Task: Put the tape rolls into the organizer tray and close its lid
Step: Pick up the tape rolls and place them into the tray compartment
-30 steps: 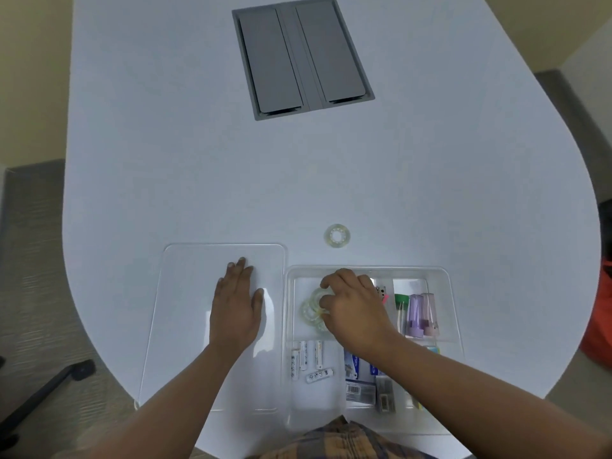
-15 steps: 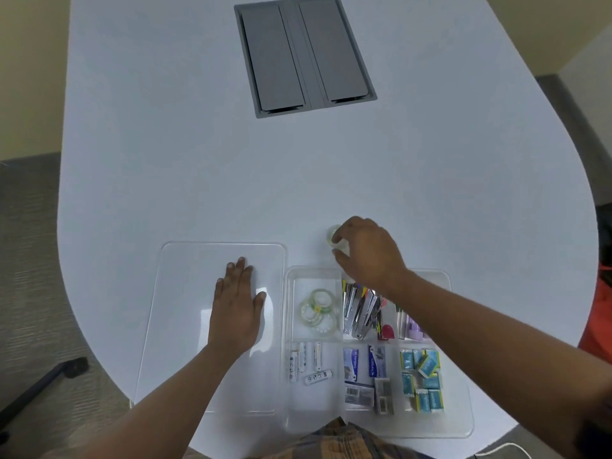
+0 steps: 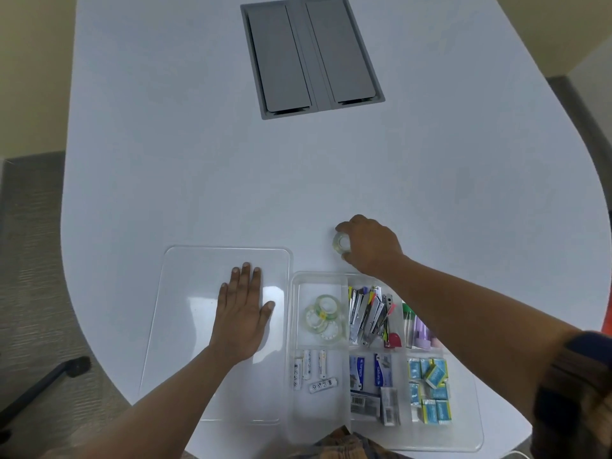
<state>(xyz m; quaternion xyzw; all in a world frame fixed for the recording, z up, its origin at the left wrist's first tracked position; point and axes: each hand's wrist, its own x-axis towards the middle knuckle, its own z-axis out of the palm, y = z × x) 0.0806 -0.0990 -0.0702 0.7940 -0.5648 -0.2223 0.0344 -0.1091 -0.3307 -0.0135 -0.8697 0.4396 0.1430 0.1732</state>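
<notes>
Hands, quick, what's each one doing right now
Left hand: open, flat on the clear lid, holding nothing.
Right hand: closed around the tape roll on the table.

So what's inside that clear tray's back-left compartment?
The organizer tray holds a pile of clear tape rolls there, overlapping, so their count is unclear. One more tape roll sits outside on the table, partly covered by the right hand.

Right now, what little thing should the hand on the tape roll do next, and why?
Probably lift the tape roll and carry it back to the tray's far-left compartment. The right hand already has its fingers around the roll, which sits on the table just beyond the tray. The other tape rolls lie in that compartment. The left hand rests flat on the lid, which lies beside the tray.
</notes>
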